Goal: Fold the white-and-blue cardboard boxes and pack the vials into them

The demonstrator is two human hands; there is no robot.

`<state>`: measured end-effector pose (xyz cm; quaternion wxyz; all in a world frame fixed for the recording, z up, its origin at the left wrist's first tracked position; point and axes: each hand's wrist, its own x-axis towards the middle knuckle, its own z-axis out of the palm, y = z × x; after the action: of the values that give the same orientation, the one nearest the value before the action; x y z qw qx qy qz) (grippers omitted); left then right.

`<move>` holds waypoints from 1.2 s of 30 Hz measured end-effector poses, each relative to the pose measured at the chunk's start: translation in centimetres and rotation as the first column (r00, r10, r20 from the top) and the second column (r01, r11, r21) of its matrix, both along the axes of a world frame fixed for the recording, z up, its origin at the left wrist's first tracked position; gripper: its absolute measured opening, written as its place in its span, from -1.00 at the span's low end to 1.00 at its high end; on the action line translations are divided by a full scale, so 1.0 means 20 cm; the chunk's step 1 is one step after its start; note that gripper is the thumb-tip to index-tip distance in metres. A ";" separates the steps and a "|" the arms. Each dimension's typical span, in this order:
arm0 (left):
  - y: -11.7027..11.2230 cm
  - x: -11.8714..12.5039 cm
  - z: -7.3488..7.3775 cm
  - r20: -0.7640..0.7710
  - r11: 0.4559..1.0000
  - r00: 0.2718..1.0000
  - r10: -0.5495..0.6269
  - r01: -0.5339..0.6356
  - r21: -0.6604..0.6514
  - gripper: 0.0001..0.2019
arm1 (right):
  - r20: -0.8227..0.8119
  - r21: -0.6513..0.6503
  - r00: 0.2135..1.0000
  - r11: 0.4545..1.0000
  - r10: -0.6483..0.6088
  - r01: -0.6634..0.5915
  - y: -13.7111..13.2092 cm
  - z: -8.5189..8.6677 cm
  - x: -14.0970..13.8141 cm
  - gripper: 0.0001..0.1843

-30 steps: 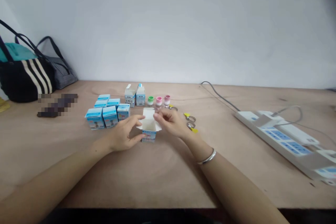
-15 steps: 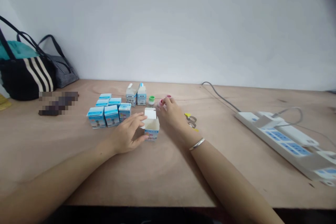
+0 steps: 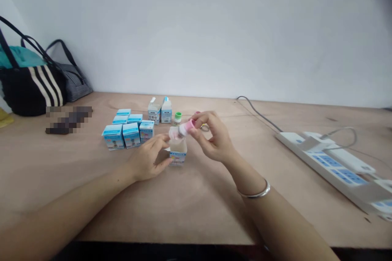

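Note:
My left hand (image 3: 150, 155) is closed on the left side of a small blue-and-white carton (image 3: 178, 158), thumb at its front. The carton stands upright on the table with its top flaps open. In my right hand (image 3: 216, 136), a small bottle with a pink cap (image 3: 186, 127) is pinched by the cap. It is tilted over the carton's opening, its clear end pointing down to the left and blurred. A similar green-capped bottle (image 3: 178, 117) stands behind the carton. Another pink top (image 3: 197, 112) shows partly behind my right fingers.
Several closed cartons (image 3: 131, 135) stand to the left, and two open ones (image 3: 166, 111) at the back. Scissors (image 3: 205, 128) lie mostly hidden behind my right hand. A white power strip (image 3: 324, 163) with cables is on the right; bags (image 3: 30, 85) and a pixelated dark object (image 3: 69, 122) are left.
My right hand has lifted the pink-capped bottle from the table and brought it toward me, over the open carton. My left hand has stayed at the carton.

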<state>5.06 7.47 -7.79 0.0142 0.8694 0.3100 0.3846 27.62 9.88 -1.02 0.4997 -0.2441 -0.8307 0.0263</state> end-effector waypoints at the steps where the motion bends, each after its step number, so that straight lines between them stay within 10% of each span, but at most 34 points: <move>1: 0.00 0.00 0.00 -0.002 1.000 1.000 -0.005 0.005 -0.005 -0.74 | 0.056 -0.005 0.998 0.999 0.041 -0.041 -0.01 0.00 0.00 -0.88; 17: -0.01 0.00 -0.01 0.001 0.999 1.000 0.022 -0.022 0.030 -0.75 | 0.347 -0.151 0.921 0.979 0.180 -0.134 0.00 -0.06 -0.04 -0.82; 20: -0.01 0.00 -0.01 -0.012 0.999 0.999 0.037 -0.037 0.024 -0.76 | 0.312 -0.209 0.947 0.967 -0.079 0.149 0.04 -0.06 -0.01 -0.78; 23: -0.01 0.00 -0.01 -0.020 0.999 0.999 0.036 -0.036 0.009 -0.76 | 0.563 -0.297 0.667 0.634 -0.488 0.714 0.10 -0.07 0.07 -0.76; 24: -0.01 0.00 -0.01 -0.019 0.999 0.999 0.035 -0.035 0.008 -0.75 | 0.680 -0.299 0.548 0.498 -0.487 0.814 0.12 -0.08 0.10 -0.75; 26: -0.01 0.00 0.00 -0.015 0.999 0.999 0.033 -0.033 0.006 -0.75 | 0.778 -0.302 0.462 0.392 -0.425 0.869 0.15 -0.11 0.13 -0.76; 36: -0.01 0.00 0.00 -0.013 0.999 0.999 0.035 -0.035 -0.004 -0.74 | 0.692 -0.368 0.621 0.559 -0.370 0.743 0.15 -0.08 0.10 -0.84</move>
<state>5.04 7.32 -7.81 0.0070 0.8662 0.3262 0.3784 29.67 12.96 -2.62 0.1122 -0.6535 -0.7460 0.0625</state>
